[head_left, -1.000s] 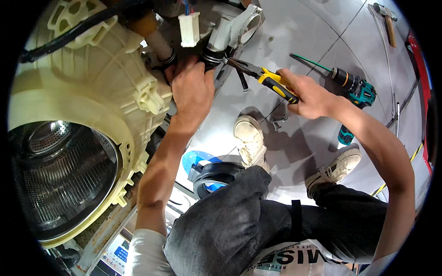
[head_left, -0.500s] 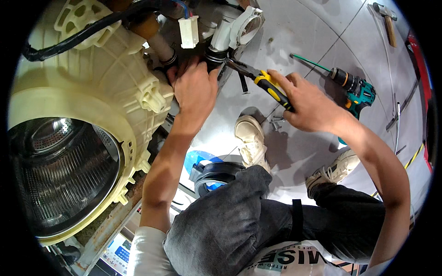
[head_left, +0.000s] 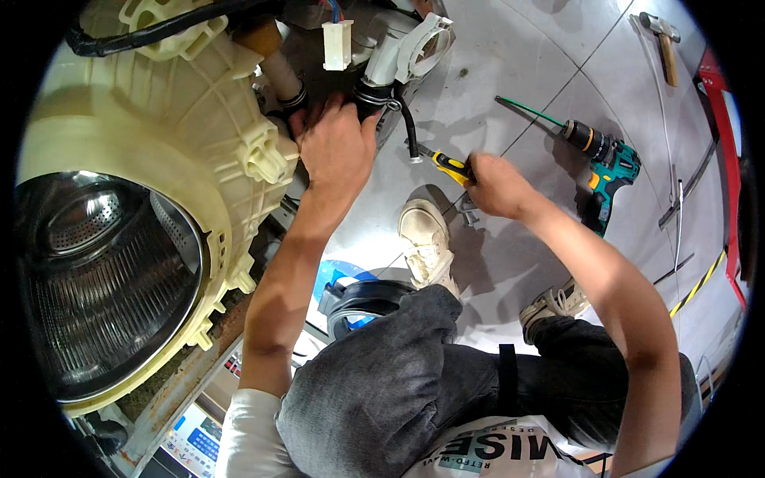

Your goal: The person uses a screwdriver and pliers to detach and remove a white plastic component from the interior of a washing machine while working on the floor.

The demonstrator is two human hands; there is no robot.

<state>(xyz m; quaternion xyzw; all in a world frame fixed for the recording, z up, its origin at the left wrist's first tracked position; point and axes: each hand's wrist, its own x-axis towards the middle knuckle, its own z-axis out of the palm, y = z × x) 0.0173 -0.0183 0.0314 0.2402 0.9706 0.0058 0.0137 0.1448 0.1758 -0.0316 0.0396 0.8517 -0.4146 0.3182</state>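
My left hand (head_left: 333, 151) has curled fingers on the black rubber hose (head_left: 371, 95) below a pale grey plastic fitting (head_left: 382, 60), beside the cream washer tub (head_left: 135, 111); some fingertips are hidden. A wire clamp (head_left: 392, 103) sits on that hose, and a thin black tube (head_left: 409, 127) hangs down from it. My right hand (head_left: 498, 187) is closed on yellow-and-black pliers (head_left: 450, 166), whose jaws lie near that tube's lower end, partly hidden. A white connector (head_left: 337, 44) on wires hangs above my left hand.
On the tiled floor lie a teal drill (head_left: 606, 171) with a long green bit, a hammer (head_left: 665, 48), thin rods (head_left: 679, 223), small metal pieces (head_left: 468, 209) and a black ring-shaped part (head_left: 362, 303). A red frame (head_left: 721, 135) stands at right; my shoes are below the pliers.
My right hand and the pliers have moved down, away from the hose clamp, and the jaws have left it. My left hand stays at the hose. The view has shifted slightly.
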